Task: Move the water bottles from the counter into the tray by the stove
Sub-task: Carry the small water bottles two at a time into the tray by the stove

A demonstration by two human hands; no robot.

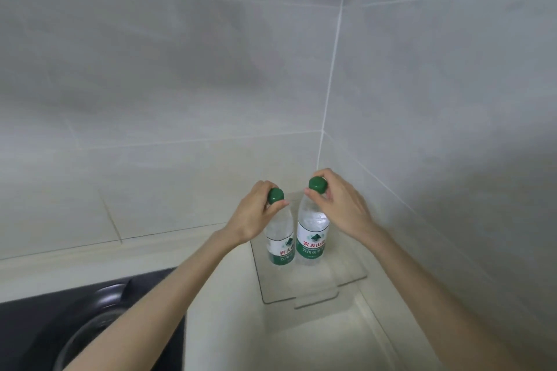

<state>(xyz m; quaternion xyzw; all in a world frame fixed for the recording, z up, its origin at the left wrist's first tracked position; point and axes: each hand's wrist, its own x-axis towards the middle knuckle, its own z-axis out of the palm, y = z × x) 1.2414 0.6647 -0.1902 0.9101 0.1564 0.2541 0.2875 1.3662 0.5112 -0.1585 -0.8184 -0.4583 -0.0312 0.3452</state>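
At the tiled corner, left hand pinches left bottle, right hand right bottle, both apparently inside the tray.

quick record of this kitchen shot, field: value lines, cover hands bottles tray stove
left hand: grips the left water bottle by its top
right hand: pinches the right water bottle by its top
bottle pose: both upright, side by side, within the tray's outline; whether they are set down cannot be told
clear tray: on the counter, in the corner of the tiled wall
stove: black, left of the tray
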